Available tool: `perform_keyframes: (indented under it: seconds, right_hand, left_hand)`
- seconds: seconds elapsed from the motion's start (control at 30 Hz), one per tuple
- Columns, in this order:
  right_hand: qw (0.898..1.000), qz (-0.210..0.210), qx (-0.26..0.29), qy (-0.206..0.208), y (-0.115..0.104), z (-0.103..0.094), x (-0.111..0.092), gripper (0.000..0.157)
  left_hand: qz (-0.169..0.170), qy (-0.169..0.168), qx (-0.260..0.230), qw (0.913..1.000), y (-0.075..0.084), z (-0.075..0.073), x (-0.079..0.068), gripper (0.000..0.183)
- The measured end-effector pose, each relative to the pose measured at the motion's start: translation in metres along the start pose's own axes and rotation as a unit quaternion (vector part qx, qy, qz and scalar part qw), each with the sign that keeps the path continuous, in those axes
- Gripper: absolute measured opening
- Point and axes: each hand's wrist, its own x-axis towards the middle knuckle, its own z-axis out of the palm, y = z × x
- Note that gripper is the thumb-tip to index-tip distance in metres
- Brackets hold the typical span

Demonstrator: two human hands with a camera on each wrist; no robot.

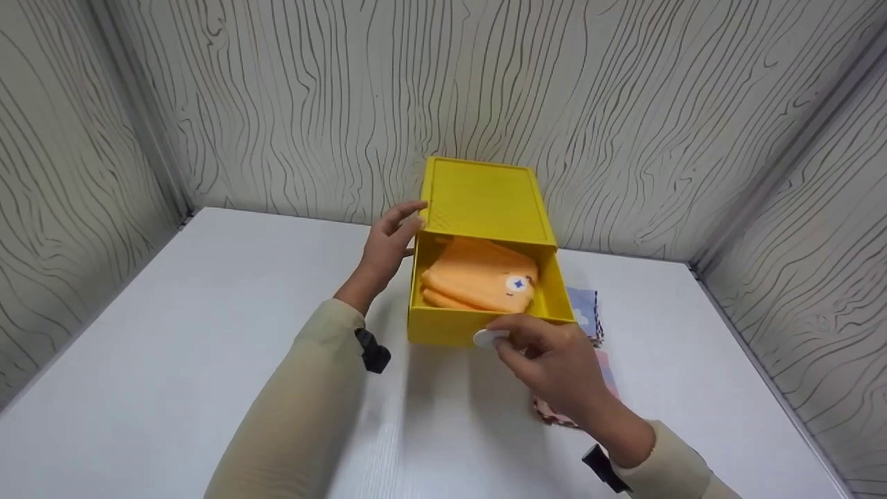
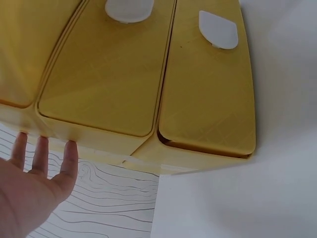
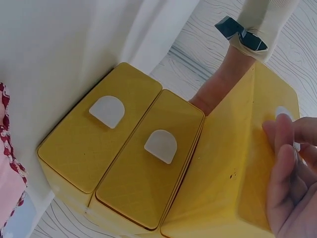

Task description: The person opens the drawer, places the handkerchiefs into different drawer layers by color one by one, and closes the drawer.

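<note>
A yellow drawer cabinet (image 1: pixel 485 197) stands toward the back of the white table. Its top drawer (image 1: pixel 443 327) is pulled out, and a folded orange cloth (image 1: pixel 478 274) with a small printed face lies inside. My right hand (image 1: pixel 554 357) pinches the white handle (image 1: pixel 487 337) on that drawer's front. At the cabinet's left side, my left hand (image 1: pixel 388 242) steadies the body with fingers fairly straight; its fingertips touch the side wall in the left wrist view. Two lower drawers, the middle one (image 2: pixel 104 74) and the bottom one (image 2: pixel 208 94), are closed, each with a white handle.
To the right of the cabinet lie a blue patterned cloth (image 1: pixel 583 308) and a pink cloth (image 3: pixel 10 173) with a dark red and white edging, partly hidden by my right hand in the head view. Wood-grain patterned walls (image 1: pixel 332 104) surround the table (image 1: pixel 173 360).
</note>
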Motion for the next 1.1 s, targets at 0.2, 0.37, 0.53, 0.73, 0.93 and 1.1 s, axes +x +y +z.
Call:
perform_keyframes:
  seconds: [0.2,0.37,0.53,0.73,0.93,1.1]
  right_hand:
    - [1.000,-0.004,-0.010,0.005,0.006,0.002,0.007,0.027]
    - [1.000,0.018,-0.015,-0.005,0.010,0.004,0.013,0.024]
    - [0.998,0.054,-0.001,-0.027,0.012,0.003,0.021,0.020]
    - [0.996,0.086,0.003,-0.040,0.016,0.004,0.032,0.018]
    - [0.992,0.117,-0.004,-0.049,0.019,0.007,0.044,0.017]
    - [0.989,0.142,0.005,-0.052,0.023,0.009,0.052,0.016]
  left_hand:
    - [-0.006,0.000,0.008,1.0000,0.002,0.000,-0.001,0.038]
    - [-0.023,0.000,0.009,0.9997,0.002,0.001,0.000,0.038]
    - [-0.026,0.000,0.018,0.9995,0.004,0.001,-0.001,0.038]
    - [-0.028,-0.005,0.021,0.9994,0.006,-0.002,0.000,0.040]
    - [-0.030,0.001,0.021,0.9993,0.005,-0.002,0.000,0.038]
    - [-0.028,0.001,0.010,0.9996,0.004,-0.001,0.000,0.037]
